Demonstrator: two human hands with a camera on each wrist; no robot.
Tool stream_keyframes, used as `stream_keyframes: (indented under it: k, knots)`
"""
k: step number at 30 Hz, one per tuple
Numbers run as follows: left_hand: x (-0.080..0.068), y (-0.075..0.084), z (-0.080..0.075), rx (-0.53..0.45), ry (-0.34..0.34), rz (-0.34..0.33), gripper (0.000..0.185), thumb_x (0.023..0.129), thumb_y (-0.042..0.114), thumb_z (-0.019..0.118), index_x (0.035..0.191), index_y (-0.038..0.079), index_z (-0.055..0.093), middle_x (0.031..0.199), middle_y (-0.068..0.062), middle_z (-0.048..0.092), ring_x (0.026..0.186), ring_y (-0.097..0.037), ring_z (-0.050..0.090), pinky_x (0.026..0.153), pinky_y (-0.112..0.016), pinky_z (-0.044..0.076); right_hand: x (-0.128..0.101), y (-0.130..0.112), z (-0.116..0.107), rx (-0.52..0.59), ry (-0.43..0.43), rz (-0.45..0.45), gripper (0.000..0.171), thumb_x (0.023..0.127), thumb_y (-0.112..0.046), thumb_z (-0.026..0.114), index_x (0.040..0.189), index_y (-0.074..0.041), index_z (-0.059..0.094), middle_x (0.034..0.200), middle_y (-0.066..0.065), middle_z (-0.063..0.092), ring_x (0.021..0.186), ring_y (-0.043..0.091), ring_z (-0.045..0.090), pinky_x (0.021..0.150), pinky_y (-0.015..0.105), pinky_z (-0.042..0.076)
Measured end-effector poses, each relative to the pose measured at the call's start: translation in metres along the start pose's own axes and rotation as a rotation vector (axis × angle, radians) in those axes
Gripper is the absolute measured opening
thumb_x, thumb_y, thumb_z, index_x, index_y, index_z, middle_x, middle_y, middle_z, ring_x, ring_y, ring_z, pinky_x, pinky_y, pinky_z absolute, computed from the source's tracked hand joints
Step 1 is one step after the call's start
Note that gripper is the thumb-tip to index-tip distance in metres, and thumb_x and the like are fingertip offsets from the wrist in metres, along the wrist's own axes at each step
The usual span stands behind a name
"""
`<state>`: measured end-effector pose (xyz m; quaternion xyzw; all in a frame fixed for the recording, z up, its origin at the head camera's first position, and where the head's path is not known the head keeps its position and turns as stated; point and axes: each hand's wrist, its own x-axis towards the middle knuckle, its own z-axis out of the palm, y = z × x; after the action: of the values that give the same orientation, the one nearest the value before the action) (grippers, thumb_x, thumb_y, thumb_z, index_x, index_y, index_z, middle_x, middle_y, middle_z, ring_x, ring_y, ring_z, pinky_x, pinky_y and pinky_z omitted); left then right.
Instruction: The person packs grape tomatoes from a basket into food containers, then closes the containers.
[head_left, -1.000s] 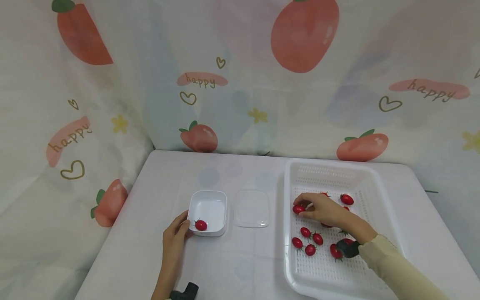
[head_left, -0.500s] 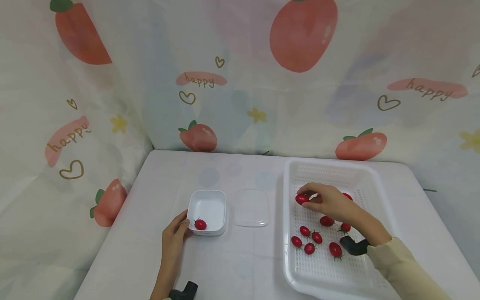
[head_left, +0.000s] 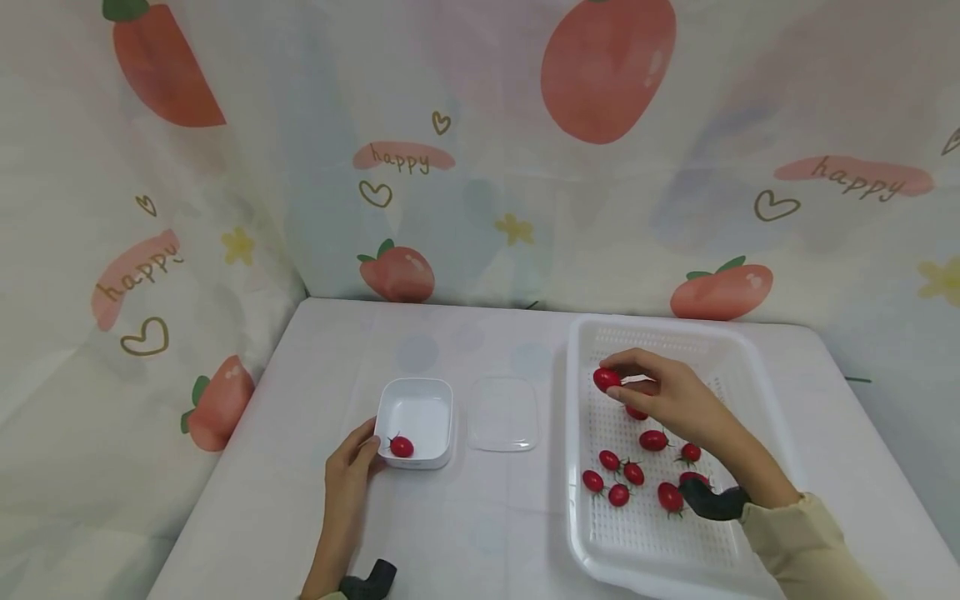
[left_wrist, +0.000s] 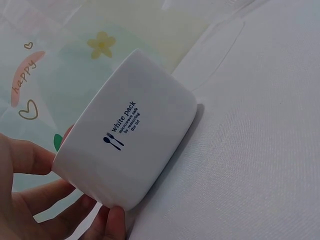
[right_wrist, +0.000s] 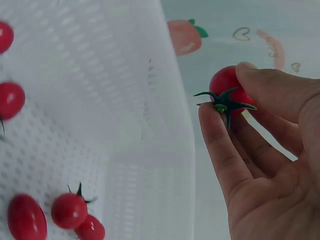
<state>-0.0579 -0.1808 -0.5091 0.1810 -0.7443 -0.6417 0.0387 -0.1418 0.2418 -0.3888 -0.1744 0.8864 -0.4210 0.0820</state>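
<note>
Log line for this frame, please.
right hand: pinches cherry tomato above basket | left hand: holds white box

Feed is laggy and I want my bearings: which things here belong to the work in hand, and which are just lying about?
In the work:
- right hand, pinching a cherry tomato
- perforated tray with loose tomatoes
- left hand, touching the small white container
- one tomato already inside it

Lying about:
- clear lid beside the container
- fruit-print backdrop
</note>
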Motion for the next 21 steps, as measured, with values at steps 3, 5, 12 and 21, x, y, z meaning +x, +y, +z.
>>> stream_keyframes:
  k: [3, 5, 12, 21]
  knots:
    - [0.0, 0.0, 0.001, -0.012, 0.002, 0.001, 0.04, 0.11, 0.023, 0.05, 0.147, 0.013, 0.059, 0.153, -0.007, 0.058, 0.129, -0.028, 0.061, 0.092, -0.012, 0.057, -0.002, -0.004, 0.004, 0.05, 0.017, 0.007, 0.043, 0.098, -0.02, 0.074, 0.138, -0.009, 0.06, 0.133, 0.017, 0.067, 0.117, 0.036, 0.071, 0.079, 0.028, 0.066]
    - [0.0, 0.0, 0.001, -0.015, 0.002, 0.002, 0.039, 0.11, 0.023, 0.05, 0.147, 0.013, 0.059, 0.153, -0.007, 0.058, 0.129, -0.028, 0.06, 0.092, -0.012, 0.057, -0.003, -0.007, 0.007, 0.069, 0.032, 0.014, 0.043, 0.099, -0.021, 0.073, 0.138, -0.01, 0.06, 0.134, 0.016, 0.067, 0.115, 0.028, 0.072, 0.08, 0.026, 0.065]
    - [-0.001, 0.0, 0.0, -0.004, 0.001, 0.014, 0.039, 0.11, 0.021, 0.049, 0.148, 0.013, 0.059, 0.153, -0.007, 0.058, 0.128, -0.027, 0.06, 0.091, -0.012, 0.056, -0.004, -0.02, 0.017, 0.21, 0.081, 0.009, 0.041, 0.1, -0.02, 0.071, 0.138, -0.009, 0.061, 0.132, 0.013, 0.066, 0.11, -0.001, 0.069, 0.088, 0.02, 0.061]
    - [-0.002, 0.001, 0.001, -0.007, -0.003, 0.014, 0.04, 0.11, 0.023, 0.05, 0.149, 0.013, 0.058, 0.155, -0.007, 0.057, 0.13, -0.026, 0.06, 0.092, -0.012, 0.056, 0.002, -0.039, 0.037, 0.362, 0.127, 0.036, 0.042, 0.1, -0.02, 0.071, 0.139, -0.008, 0.061, 0.125, 0.0, 0.067, 0.114, 0.002, 0.066, 0.094, 0.016, 0.058]
